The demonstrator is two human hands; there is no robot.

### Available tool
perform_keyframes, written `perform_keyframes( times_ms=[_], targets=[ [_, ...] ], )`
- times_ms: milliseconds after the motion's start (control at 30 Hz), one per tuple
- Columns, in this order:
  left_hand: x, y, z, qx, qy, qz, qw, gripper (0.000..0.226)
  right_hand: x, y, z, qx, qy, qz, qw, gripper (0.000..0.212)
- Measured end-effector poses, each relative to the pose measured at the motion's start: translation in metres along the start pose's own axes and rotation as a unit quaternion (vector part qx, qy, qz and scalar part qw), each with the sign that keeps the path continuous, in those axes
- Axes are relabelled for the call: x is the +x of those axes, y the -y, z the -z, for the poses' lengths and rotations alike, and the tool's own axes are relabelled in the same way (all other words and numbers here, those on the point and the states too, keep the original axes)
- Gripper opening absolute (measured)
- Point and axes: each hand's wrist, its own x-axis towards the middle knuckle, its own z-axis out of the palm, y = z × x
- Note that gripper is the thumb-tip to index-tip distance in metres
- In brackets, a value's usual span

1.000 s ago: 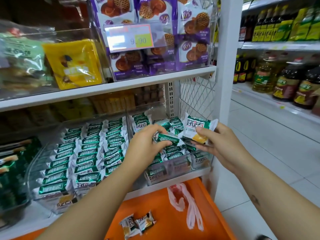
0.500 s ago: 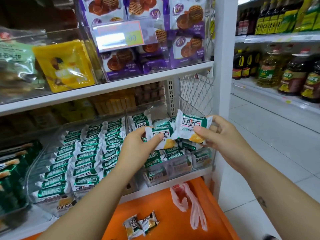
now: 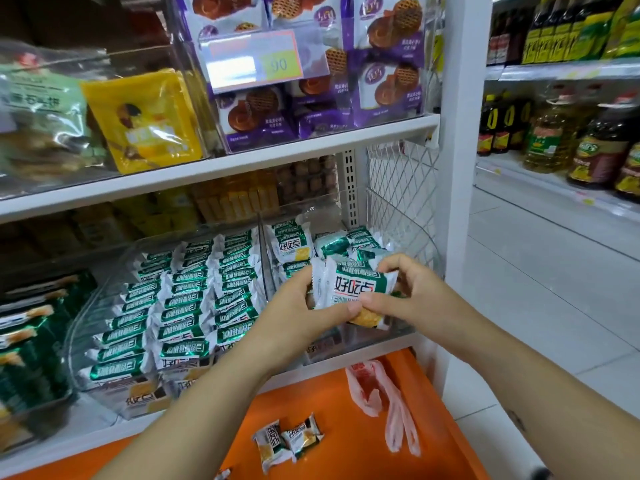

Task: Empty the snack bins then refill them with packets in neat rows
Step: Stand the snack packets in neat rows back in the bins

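Far left edge: dark green packs (image 3: 24, 358) in a clear tub, partly cut off. Upper left, top shelf: pale green bag (image 3: 38, 98), then yellow pack (image 3: 145, 119) behind clear plastic. Lower left-centre: left bin (image 3: 74, 344) w/ rowed pkts (image 3: 180, 306), green-white, in three neat lines. A clear divider (image 3: 265, 258) stands btwn it & the right bin (image 3: 332, 348), where loose pkts (image 3: 346, 244) lie jumbled.

Top centre: price tag (image 3: 256, 60) over purple waffle packs (image 3: 384, 81).

Centre: left hand (image 3: 301, 306) pinches the left side of the held packet (image 3: 353, 289), thumb on its lower front. Right hand (image 3: 408, 292) grips its right side, fingers curled over the top, thumb below. The pkt is upright above the right bin's front & hides part of its contents.

Below: orange tray (image 3: 346, 455) w/ two stray pkts (image 3: 287, 441), and a crumpled plastic bag (image 3: 384, 403) to their right.

Right of the bin: wire mesh panel (image 3: 398, 188) near the right hand, then a white post (image 3: 460, 133). Far right: open tiled floor (image 3: 554, 306), w/ oil bottles (image 3: 543, 133) on the aisle shelves.
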Motion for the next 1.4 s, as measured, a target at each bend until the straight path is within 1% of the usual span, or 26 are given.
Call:
perform_keyframes(
  times_ms=[67, 133, 167, 233, 267, 333, 400, 467, 500, 567, 667, 733, 867, 967, 1000, 1033, 1067, 1100, 1167, 1200, 1233, 1267, 1333, 1367, 1400],
  targets=[
    [-0.005, 0.004, 0.005, 0.056, -0.001, -0.015, 0.998, 0.043, 0.001, 0.000, 0.000, -0.014, 0.038, 0.007, 0.999, 0.055],
    [-0.010, 0.006, 0.010, 0.161, -0.006, -0.033, 0.986, 0.054, 0.000, 0.005, 0.001, -0.101, 0.092, 0.016, 0.990, 0.076],
    [-0.013, 0.008, 0.013, 0.197, -0.009, -0.038, 0.980, 0.060, 0.000, 0.008, 0.000, -0.154, 0.109, 0.028, 0.982, 0.078],
    [-0.016, 0.007, 0.016, 0.215, -0.002, -0.048, 0.976, 0.064, 0.001, 0.013, -0.004, -0.249, 0.114, 0.070, 0.959, 0.067],
    [-0.017, 0.006, 0.019, 0.216, 0.003, -0.056, 0.975, 0.066, 0.002, 0.016, -0.007, -0.279, 0.111, 0.087, 0.950, 0.062],
    [-0.017, 0.006, 0.029, 0.232, -0.003, -0.077, 0.970, 0.069, 0.010, 0.022, -0.009, -0.310, 0.097, 0.108, 0.939, 0.059],
    [-0.011, 0.012, 0.046, 0.266, -0.055, -0.093, 0.958, 0.068, 0.028, 0.028, -0.009, -0.297, 0.064, 0.112, 0.946, 0.060],
    [-0.003, 0.020, 0.064, 0.295, -0.107, -0.078, 0.946, 0.056, 0.059, 0.029, -0.010, -0.256, 0.017, 0.100, 0.961, 0.060],
    [0.002, 0.026, 0.072, 0.302, -0.117, -0.065, 0.944, 0.049, 0.078, 0.026, -0.014, -0.248, -0.006, 0.089, 0.965, 0.062],
    [0.014, 0.037, 0.083, 0.317, -0.106, -0.053, 0.941, 0.038, 0.117, 0.015, -0.026, -0.234, -0.025, 0.077, 0.969, 0.064],
    [0.025, 0.052, 0.089, 0.306, -0.090, -0.070, 0.945, 0.030, 0.158, -0.005, -0.046, -0.239, -0.008, 0.052, 0.969, 0.070],
    [0.028, 0.062, 0.090, 0.276, -0.097, -0.081, 0.953, 0.027, 0.171, -0.016, -0.051, -0.299, 0.022, 0.033, 0.954, 0.077],
    [0.029, 0.075, 0.089, 0.231, -0.107, -0.100, 0.962, 0.024, 0.183, -0.018, -0.050, -0.424, 0.108, 0.037, 0.898, 0.077],
    [0.029, 0.078, 0.087, 0.210, -0.122, -0.109, 0.964, 0.023, 0.194, -0.005, -0.062, -0.542, 0.171, 0.068, 0.820, 0.074],
    [0.029, 0.079, 0.086, 0.205, -0.127, -0.111, 0.964, 0.023, 0.198, -0.003, -0.067, -0.567, 0.177, 0.077, 0.801, 0.074],
    [0.029, 0.080, 0.086, 0.203, -0.129, -0.112, 0.964, 0.022, 0.201, -0.003, -0.072, -0.582, 0.172, 0.087, 0.790, 0.074],
    [0.029, 0.080, 0.086, 0.202, -0.130, -0.113, 0.964, 0.023, 0.202, -0.005, -0.074, -0.585, 0.156, 0.099, 0.789, 0.075],
    [0.029, 0.081, 0.086, 0.202, -0.129, -0.112, 0.964, 0.024, 0.200, -0.008, -0.075, -0.577, 0.134, 0.117, 0.797, 0.073],
    [0.028, 0.081, 0.085, 0.195, -0.129, -0.113, 0.966, 0.026, 0.192, -0.016, -0.071, -0.542, 0.092, 0.160, 0.820, 0.060],
    [0.027, 0.081, 0.085, 0.193, -0.131, -0.114, 0.966, 0.026, 0.187, -0.021, -0.068, -0.532, 0.082, 0.180, 0.823, 0.053],
    [0.027, 0.081, 0.085, 0.192, -0.132, -0.113, 0.966, 0.026, 0.183, -0.026, -0.065, -0.531, 0.081, 0.198, 0.820, 0.048],
    [0.027, 0.081, 0.085, 0.194, -0.133, -0.112, 0.965, 0.026, 0.179, -0.031, -0.064, -0.545, 0.085, 0.208, 0.808, 0.046],
    [0.027, 0.081, 0.085, 0.197, -0.132, -0.110, 0.965, 0.028, 0.178, -0.037, -0.062, -0.587, 0.101, 0.216, 0.774, 0.046],
    [0.027, 0.081, 0.084, 0.196, -0.132, -0.111, 0.965, 0.028, 0.179, -0.036, -0.061, -0.590, 0.106, 0.216, 0.771, 0.045],
    [0.027, 0.081, 0.084, 0.194, -0.133, -0.112, 0.965, 0.028, 0.181, -0.033, -0.060, -0.568, 0.101, 0.216, 0.788, 0.044]
  ],
)
